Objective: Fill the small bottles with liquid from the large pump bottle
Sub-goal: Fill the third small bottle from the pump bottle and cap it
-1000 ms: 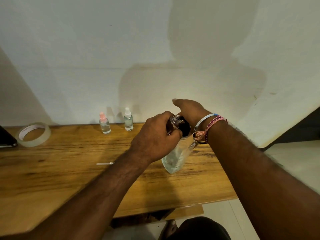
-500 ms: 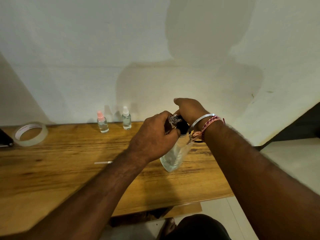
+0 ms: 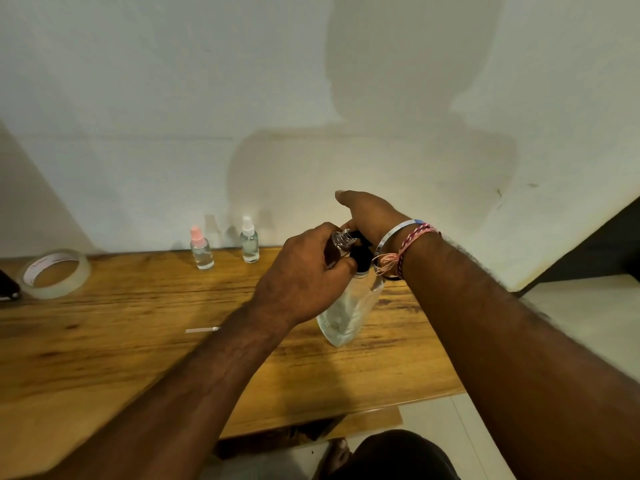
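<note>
Left hand [image 3: 304,275] fingers curl round a small bottle [image 3: 341,239] at the pump bottle [image 3: 349,306]; right hand [image 3: 372,214] fingers press the black pump head [image 3: 362,254].

A wooden bench [image 3: 104,348] with a strong grain is seen across the lower part of the view, set against a pale wall [image 3: 173,116]. On the far left of the bench a roll of clear tape [image 3: 54,273] is laid flat, near the wall. Just left of it, at the picture's edge, part of a dark object [image 3: 7,285] is seen; what it is cannot be told. Nearer the middle of the bench a thin pale strip [image 3: 202,329] is laid flat. To the right of the bench a light tiled floor [image 3: 571,327] is visible.
</note>
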A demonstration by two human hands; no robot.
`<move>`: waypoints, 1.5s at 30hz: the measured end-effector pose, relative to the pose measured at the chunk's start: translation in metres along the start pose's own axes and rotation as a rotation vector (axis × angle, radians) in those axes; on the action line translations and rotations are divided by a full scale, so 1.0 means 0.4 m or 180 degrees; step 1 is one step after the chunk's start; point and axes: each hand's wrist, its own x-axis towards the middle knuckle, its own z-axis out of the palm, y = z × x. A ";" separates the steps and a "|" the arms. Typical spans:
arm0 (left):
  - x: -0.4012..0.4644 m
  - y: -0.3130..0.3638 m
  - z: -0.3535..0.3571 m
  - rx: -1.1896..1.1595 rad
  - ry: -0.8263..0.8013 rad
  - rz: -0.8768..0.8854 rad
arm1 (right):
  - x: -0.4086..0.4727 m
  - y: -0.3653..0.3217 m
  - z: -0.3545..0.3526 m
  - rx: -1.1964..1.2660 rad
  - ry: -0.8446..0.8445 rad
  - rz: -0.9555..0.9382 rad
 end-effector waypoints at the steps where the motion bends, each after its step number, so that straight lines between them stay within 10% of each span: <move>1: 0.001 0.000 0.000 0.0002 -0.0007 -0.0006 | 0.006 0.002 0.000 -0.0053 0.0024 -0.0064; 45: 0.001 -0.013 0.003 -0.0005 -0.0055 0.0022 | 0.004 0.026 0.012 -0.0605 0.0340 -0.0456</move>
